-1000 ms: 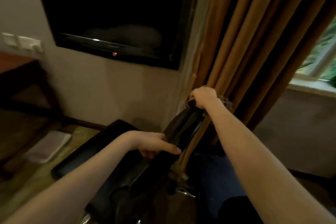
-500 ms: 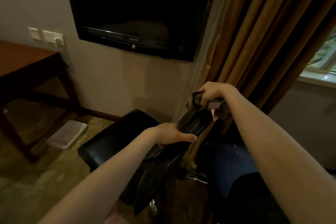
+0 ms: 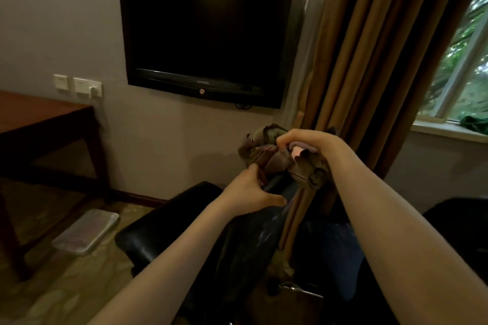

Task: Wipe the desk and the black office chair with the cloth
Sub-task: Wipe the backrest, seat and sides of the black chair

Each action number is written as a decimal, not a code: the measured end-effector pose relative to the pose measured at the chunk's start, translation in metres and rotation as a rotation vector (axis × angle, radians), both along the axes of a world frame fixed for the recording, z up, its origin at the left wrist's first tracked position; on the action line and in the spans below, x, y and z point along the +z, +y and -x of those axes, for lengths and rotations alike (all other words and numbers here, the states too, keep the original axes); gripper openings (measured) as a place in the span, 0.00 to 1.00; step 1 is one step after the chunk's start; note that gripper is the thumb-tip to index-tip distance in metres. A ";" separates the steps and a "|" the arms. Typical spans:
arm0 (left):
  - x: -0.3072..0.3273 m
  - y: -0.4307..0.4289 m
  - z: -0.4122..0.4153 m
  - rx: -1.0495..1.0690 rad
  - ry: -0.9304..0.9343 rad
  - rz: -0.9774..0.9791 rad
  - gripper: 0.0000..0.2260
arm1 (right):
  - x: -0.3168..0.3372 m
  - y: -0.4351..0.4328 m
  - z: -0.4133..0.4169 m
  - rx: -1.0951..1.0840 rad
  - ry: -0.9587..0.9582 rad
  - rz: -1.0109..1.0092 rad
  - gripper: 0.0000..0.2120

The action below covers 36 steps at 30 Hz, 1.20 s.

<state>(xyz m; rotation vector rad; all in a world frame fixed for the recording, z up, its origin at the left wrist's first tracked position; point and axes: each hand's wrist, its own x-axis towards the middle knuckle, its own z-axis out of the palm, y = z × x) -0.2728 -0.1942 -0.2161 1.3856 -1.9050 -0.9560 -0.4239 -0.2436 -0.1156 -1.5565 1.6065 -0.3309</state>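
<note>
Right now my right grip point(image 3: 306, 144) is clamped on the cloth point(image 3: 266, 157), a crumpled brownish bundle with a bit of pink showing between the fingers point(image 3: 284, 141). I hold it up in the air, just above the top edge of the black office chair point(image 3: 158, 229) and in front of the brown curtain point(image 3: 369, 60).

My left grip point(image 3: 250, 190) sits right below the bundle, at the top of the chair's backrest. Its fingers are curled and reach the lower edge of the cloth, while the thumb lies out to the right across the backrest. I cannot tell whether this grip pinches the cloth, holds the chair, or only touches them.

The chair's seat points away to the left, toward the wall. The wooden table point(image 3: 39, 116) stands well apart at the left edge, under two white wall sockets point(image 3: 78, 86). A clear plastic box point(image 3: 85, 231) lies on the floor point(image 3: 52, 298) between the table and the chair. A dark television point(image 3: 208, 42) hangs on the wall above the chair, and a window point(image 3: 462, 60) shows green leaves at the far right.
</note>
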 end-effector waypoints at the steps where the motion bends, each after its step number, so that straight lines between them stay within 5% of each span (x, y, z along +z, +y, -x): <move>1: -0.007 0.008 -0.005 0.060 0.033 0.021 0.31 | -0.002 0.012 -0.005 -0.032 -0.032 0.046 0.09; 8: -0.030 0.056 -0.030 0.314 0.317 0.029 0.17 | -0.020 0.078 -0.050 -0.129 -0.267 0.410 0.12; 12: -0.023 0.079 -0.042 0.377 0.255 0.125 0.15 | -0.037 0.110 -0.059 -0.138 -0.716 0.300 0.11; 17: -0.015 0.090 -0.048 0.361 0.172 0.237 0.13 | -0.043 0.123 -0.047 -0.380 -1.033 0.586 0.08; 20: -0.015 0.091 -0.042 0.333 0.163 0.253 0.16 | -0.047 0.114 -0.026 -0.543 -0.876 0.864 0.15; 23: -0.020 0.084 -0.037 0.288 0.156 0.250 0.19 | -0.060 0.105 -0.010 -0.682 -0.669 0.910 0.22; 27: -0.036 0.082 -0.027 0.271 0.262 0.188 0.20 | -0.101 0.104 -0.023 -0.456 -0.288 1.006 0.22; 33: -0.039 0.081 -0.029 0.284 0.476 0.051 0.24 | -0.124 0.116 -0.051 -0.440 -0.224 1.141 0.21; 36: -0.042 0.080 -0.033 0.330 0.556 0.064 0.18 | -0.137 0.121 -0.068 -0.348 -0.195 1.244 0.19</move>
